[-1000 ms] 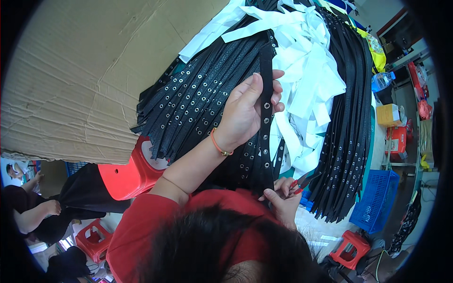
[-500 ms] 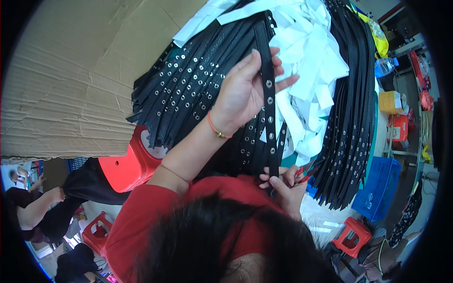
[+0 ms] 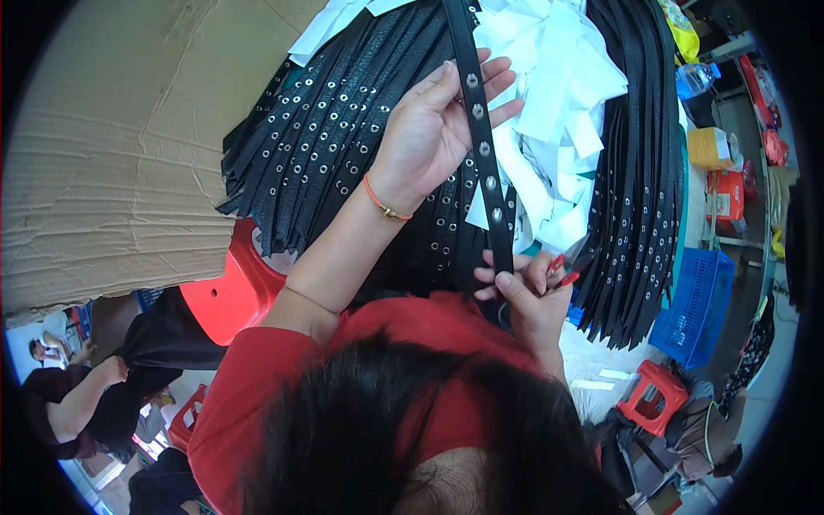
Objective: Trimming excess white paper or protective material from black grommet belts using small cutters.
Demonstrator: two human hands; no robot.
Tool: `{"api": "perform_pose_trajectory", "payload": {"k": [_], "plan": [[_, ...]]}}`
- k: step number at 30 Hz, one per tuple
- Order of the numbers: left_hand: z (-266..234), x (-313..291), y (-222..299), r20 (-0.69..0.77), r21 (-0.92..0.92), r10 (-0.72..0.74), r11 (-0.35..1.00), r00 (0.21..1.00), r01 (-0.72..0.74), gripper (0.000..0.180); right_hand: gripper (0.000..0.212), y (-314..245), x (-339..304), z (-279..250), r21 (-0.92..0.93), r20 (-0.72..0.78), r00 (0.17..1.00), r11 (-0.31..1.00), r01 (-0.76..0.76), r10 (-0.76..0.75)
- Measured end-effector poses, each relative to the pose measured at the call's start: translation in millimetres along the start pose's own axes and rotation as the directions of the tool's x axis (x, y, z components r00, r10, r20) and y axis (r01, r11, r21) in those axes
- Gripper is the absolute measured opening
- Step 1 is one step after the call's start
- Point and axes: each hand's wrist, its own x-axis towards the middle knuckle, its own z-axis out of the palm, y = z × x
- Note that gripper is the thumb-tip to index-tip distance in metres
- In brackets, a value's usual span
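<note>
Two hands work one long black leather strap studded with a row of silver eyelets point(image 3: 483, 163), which we hold stretched above the heap of like straps. Our left hand point(image 3: 438, 129) lies high on the strap, palm turned toward us, fingers spread and curled loosely round its edge, the thumb side pressing it flat; the wrist, with its thin orange cord bracelet point(image 3: 384, 199), bends back, and the forearm rises bare from the red sleeve. Our right hand point(image 3: 528, 296) sits low, close to our chest, pinching the strap's lower end between thumb and forefinger while a small red-handled tool point(image 3: 562, 270), probably snips, stays tucked in the same fist; we cannot tell how its blades stand.

We judge that we are checking or trimming this one strap, drawn out from the rest. The next move seems to call for keeping it taut between both hands and bringing the tool to the spot that needs it without nicking the leather.

Beneath lies the fanned pile of black eyelet straps point(image 3: 318, 146), with white paper strips point(image 3: 558, 112) beside it and a brown corrugated cardboard sheet point(image 3: 112, 154) to the left. A red plastic stool point(image 3: 232, 292) stands below.
</note>
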Motion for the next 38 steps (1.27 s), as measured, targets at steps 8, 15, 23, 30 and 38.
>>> {"api": "perform_pose_trajectory", "payload": {"k": [8, 15, 23, 30, 38], "plan": [[0, -25, -26, -0.007, 0.164, -0.150, 0.975, 0.989, 0.149, 0.042, 0.029, -17, 28, 1, -0.041, 0.008, 0.996, 0.995, 0.093, -0.093], [-5, 4, 1, 0.032, 0.749, -0.014, 0.663, 0.999, -0.015, 0.025, 0.029, -23, 36, -2, -0.078, -0.001, 1.000, 0.997, 0.006, -0.006], [1, 39, 64, 0.166, 0.801, 0.136, 0.559, 0.977, -0.214, 0.026, 0.029, -27, 11, 7, -0.113, 0.039, 0.999, 0.993, -0.026, 0.030], [-13, -10, 48, 0.155, 0.951, 0.114, 0.253, 0.981, -0.180, 0.022, 0.028, -13, -4, 46, -0.195, -0.067, 0.997, 0.981, 0.013, -0.027], [35, -35, 62, 0.112, 0.830, 0.045, 0.545, 0.993, -0.118, 0.016, 0.027, 3, 18, -18, -0.652, 0.391, 0.920, 0.704, 0.281, -0.005]]}}
